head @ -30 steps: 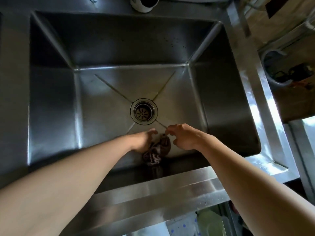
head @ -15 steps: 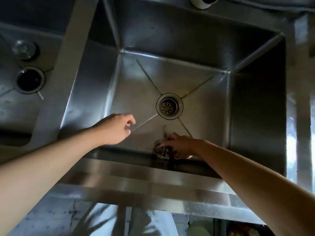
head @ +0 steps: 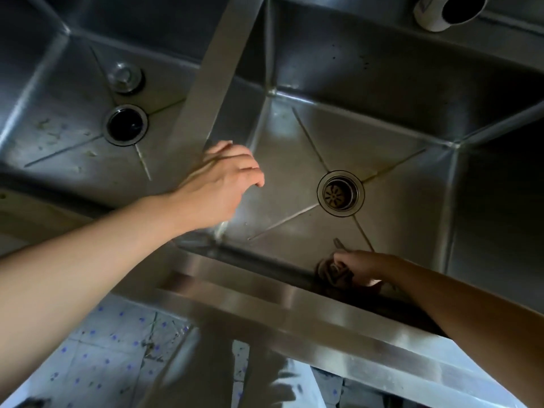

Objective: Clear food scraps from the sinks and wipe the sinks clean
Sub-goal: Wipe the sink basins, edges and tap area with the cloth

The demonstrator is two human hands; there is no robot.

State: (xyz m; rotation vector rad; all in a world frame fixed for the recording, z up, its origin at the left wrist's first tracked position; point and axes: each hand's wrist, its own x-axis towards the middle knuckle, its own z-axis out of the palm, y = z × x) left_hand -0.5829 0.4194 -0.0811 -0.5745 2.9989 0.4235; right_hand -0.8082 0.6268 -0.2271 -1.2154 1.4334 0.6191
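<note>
Two steel basins, seen from above. In the right sink [head: 294, 160], just nearer the viewer than its drain [head: 340, 193], the right hand [head: 360, 267] grips a dark crumpled cloth [head: 329, 270], partly hidden by fingers and shadow. The left hand [head: 223, 184] hangs relaxed left of that drain, holding nothing. Pale scraps [head: 53, 134] fleck the left sink [head: 73, 160]; they are too blurred to identify.

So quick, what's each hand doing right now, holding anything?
Left hand: holds nothing, fingers loosely curled, over the divider between the sinks.
Right hand: grips a dark cloth at the sink's near edge.
</note>
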